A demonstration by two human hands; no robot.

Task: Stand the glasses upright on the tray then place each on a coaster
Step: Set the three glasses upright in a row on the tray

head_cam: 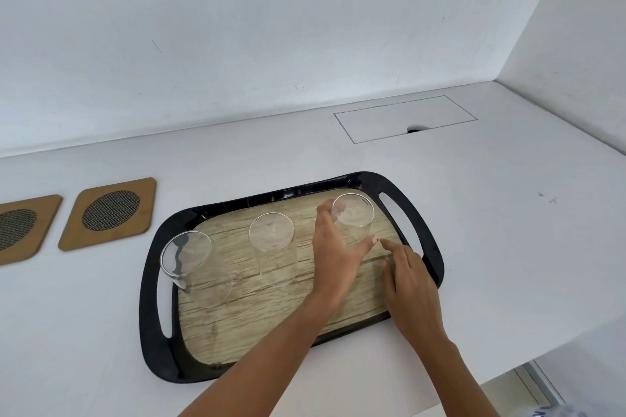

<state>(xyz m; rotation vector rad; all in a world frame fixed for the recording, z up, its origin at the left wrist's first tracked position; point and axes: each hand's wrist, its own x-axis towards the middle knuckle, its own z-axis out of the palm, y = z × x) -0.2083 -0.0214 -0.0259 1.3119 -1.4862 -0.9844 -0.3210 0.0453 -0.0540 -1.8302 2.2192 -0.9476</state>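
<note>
A black tray (159, 342) with a wood-grain floor lies on the white counter. Three clear glasses are on it, and they look to be standing base up: the left glass (189, 264), the middle glass (272, 240) and the right glass (354, 210). My left hand (335, 247) is wrapped around the right glass, fingers on its left side and thumb in front. My right hand (408, 276) hovers just right of it over the tray, fingers spread, index tip close to the glass's lower edge. Two wooden coasters with mesh ovals, one nearer (110, 213) and one cut off by the frame (20, 228), lie left of the tray.
A white wall rises behind the counter and another at the right. A rectangular hatch (406, 118) with a finger hole sits in the counter behind the tray. The counter's front edge drops away at the lower right.
</note>
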